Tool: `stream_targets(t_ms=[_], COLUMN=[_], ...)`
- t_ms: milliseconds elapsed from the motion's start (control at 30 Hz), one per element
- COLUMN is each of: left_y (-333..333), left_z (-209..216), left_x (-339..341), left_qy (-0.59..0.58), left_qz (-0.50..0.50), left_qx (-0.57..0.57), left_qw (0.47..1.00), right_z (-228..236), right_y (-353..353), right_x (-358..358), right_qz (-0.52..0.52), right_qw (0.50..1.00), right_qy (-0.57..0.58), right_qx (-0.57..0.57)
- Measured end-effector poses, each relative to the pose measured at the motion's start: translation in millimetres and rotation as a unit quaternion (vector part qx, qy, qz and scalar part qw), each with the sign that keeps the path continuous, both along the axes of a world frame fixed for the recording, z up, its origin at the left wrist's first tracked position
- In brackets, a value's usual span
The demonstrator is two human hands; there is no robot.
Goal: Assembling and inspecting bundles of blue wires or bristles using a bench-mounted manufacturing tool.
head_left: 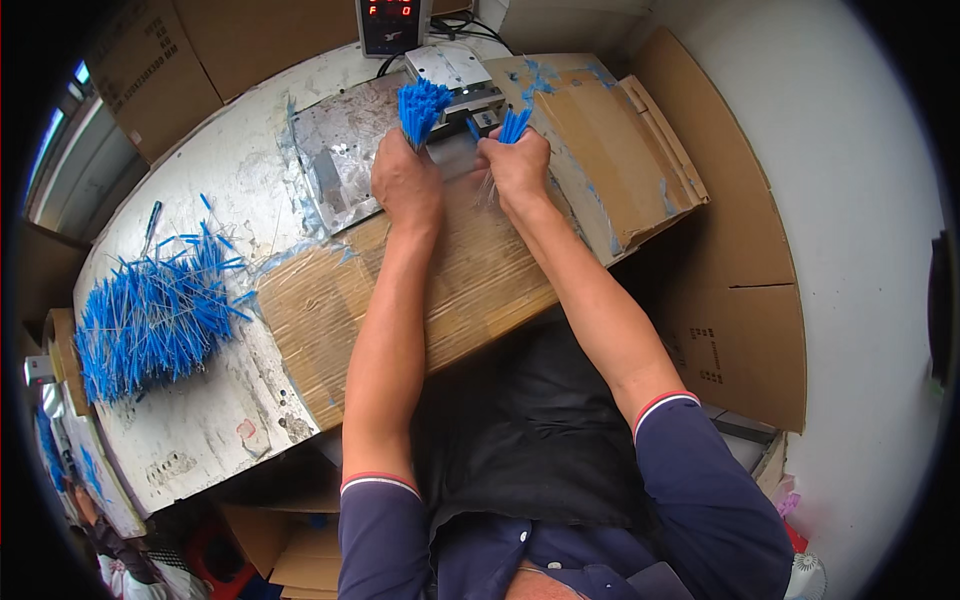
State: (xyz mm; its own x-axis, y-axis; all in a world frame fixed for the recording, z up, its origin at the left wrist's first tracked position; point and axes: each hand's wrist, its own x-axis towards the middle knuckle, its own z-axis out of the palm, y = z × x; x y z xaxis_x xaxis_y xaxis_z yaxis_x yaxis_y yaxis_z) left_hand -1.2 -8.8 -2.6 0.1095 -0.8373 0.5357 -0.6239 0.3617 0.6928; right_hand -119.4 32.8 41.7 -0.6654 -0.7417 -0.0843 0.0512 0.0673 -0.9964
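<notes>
My left hand [407, 187] is closed around a thick bundle of thin wires with blue sleeve-like ends [422, 104], the blue ends pointing up and away from me. To its right, my right hand [521, 168] pinches a smaller bunch of the same blue-ended wires [515, 124]; their pale, thin tails hang below the fingers. Both hands are just in front of a small metal bench machine [450, 72] with a dark slotted front. One blue end [473, 128] stands beside that front, left of my right hand; what holds it is hidden.
A large heap of blue-ended wires [160, 315] lies on the worn white table [165, 470] at left. Taped cardboard [320, 310] covers the near edge, beside a metal plate [335, 165]. A carton [620, 150] stands at right, a red digital display [392, 28] behind the machine.
</notes>
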Motion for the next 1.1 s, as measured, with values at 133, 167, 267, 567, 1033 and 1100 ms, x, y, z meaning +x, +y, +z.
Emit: stream_targets(t_ms=[133, 167, 267, 567, 1033, 1100], left_y=[-0.1, 0.2, -1.8, -0.7, 1.3, 0.7], left_z=[0.5, 0.6, -1.1, 0.2, 4.1, 3.5], left_x=[-1.1, -0.7, 1.5, 0.3, 1.4, 1.6], left_qy=[0.005, 0.003, -0.001, -0.020, -0.037, -0.037], left_qz=[-0.010, -0.010, -0.009, -0.058, -0.067, -0.066], left_qx=[-0.002, -0.001, -0.036, -0.021, -0.003, -0.008], left_qw=[1.000, 1.000, 0.999, 0.998, 0.997, 0.997], right_z=[-2.0, -2.3, -1.1, -0.5, -14.5, -12.8], right_y=[-6.8, -7.6, -8.0, -1.0, 22.8, 24.3], right_x=[-1.6, -1.8, 0.3, -8.8, -4.0, -6.4], right_qz=[-0.009, -0.006, -0.001, 0.023, 0.096, 0.098], right_qw=[1.000, 1.000, 1.000, 0.986, 0.991, 0.992], right_qy=[-0.007, -0.002, -0.005, -0.159, -0.084, -0.071], right_qx=[0.009, 0.011, 0.019, -0.035, -0.047, -0.038])
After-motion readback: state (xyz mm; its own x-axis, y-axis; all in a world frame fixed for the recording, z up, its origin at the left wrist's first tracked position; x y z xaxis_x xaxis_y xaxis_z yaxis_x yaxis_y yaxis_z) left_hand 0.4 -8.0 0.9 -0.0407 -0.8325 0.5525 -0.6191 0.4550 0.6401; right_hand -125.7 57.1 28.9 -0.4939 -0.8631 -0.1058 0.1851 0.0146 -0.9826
